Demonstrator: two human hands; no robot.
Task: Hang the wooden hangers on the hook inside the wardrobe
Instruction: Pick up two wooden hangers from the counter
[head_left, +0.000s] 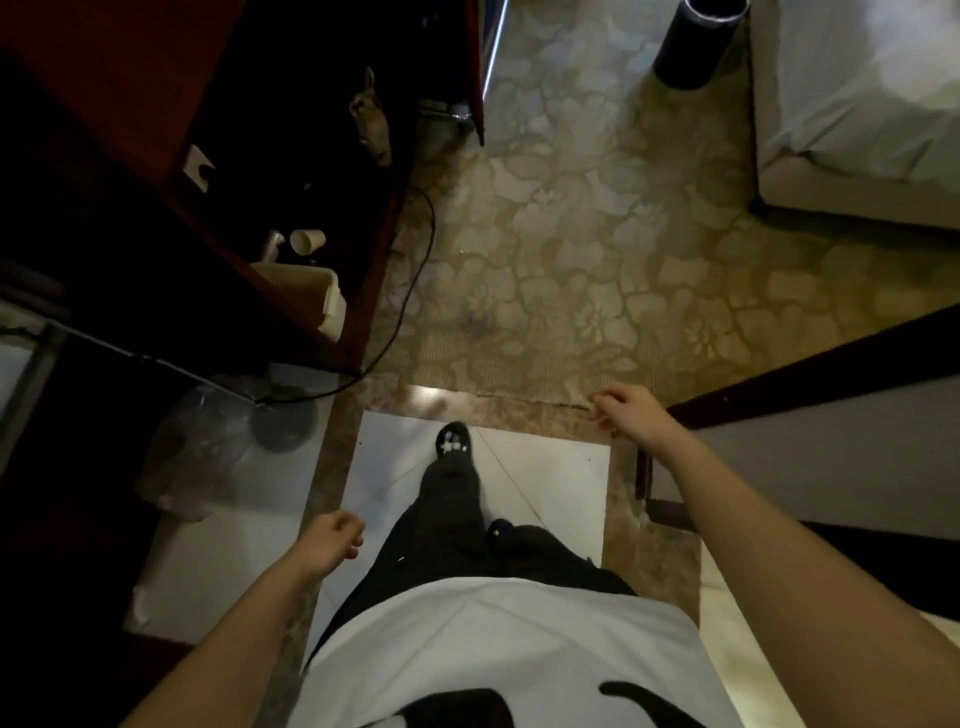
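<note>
Both arms hang low, left hand (332, 540) and right hand (631, 410) loosely curled, empty

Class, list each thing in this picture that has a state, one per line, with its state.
Left hand: empty, fingers loosely curled.
Right hand: empty, fingers curled downward.
Paper cup: lying on its side in the dark wooden unit.
Black bin: upright on the carpet.
Black cable: slack, trailing across the carpet.
Wooden hangers: none in view.
</note>
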